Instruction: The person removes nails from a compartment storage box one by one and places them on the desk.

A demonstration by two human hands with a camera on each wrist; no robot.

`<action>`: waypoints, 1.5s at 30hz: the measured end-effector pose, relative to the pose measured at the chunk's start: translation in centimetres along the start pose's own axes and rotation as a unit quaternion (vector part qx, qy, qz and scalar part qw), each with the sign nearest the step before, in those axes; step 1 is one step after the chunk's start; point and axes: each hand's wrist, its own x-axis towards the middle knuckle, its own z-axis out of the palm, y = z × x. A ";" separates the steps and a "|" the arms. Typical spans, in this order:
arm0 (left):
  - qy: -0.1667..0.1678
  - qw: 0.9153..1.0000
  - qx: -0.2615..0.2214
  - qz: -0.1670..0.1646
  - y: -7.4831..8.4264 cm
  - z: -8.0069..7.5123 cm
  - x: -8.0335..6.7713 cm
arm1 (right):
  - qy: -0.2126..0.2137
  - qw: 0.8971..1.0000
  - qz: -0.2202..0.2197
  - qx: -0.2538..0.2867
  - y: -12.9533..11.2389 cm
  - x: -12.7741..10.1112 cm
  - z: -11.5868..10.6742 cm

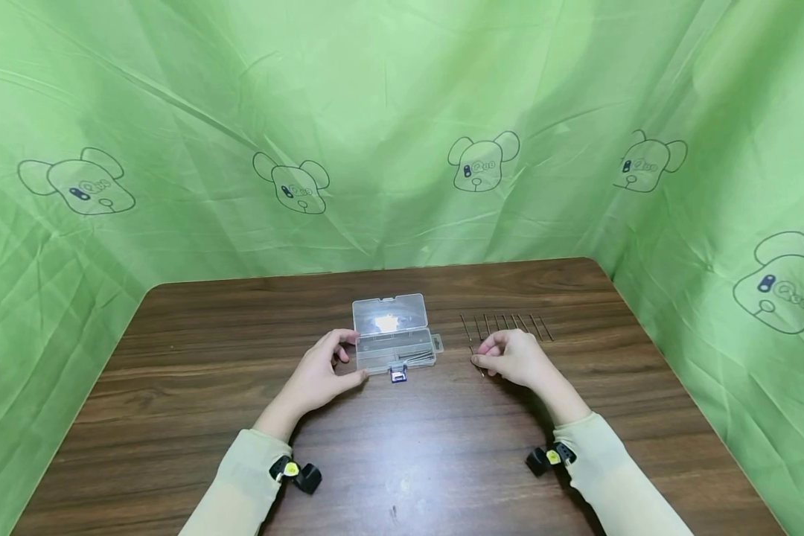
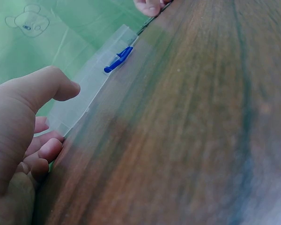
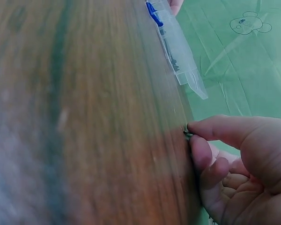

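Observation:
A clear plastic storage box (image 1: 395, 357) lies on the table with its lid (image 1: 390, 316) folded back. Silvery thin rods (image 1: 417, 358) lie in its right part, and a blue latch (image 1: 398, 374) hangs at the front. My left hand (image 1: 321, 372) holds the box's left end, thumb at the front corner and fingers along the side. Right of the box, my right hand (image 1: 512, 359) pinches a thin dark drill bit (image 1: 480, 370) between thumb and fingertip, close to the tabletop. Just behind that hand, several similar drill bits (image 1: 499, 322) lie in a row.
The brown wood-grain table (image 1: 174, 417) stretches around both hands. A green curtain (image 1: 388, 208) with drawn animal heads hangs behind the table and at its sides. On the wrists sit small black cameras (image 1: 306, 477).

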 end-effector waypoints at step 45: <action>0.000 1.000 0.003 -0.002 0.2 0.2 0.0 | -0.012 0.998 0.035 0.054 -0.3 -0.2 0.2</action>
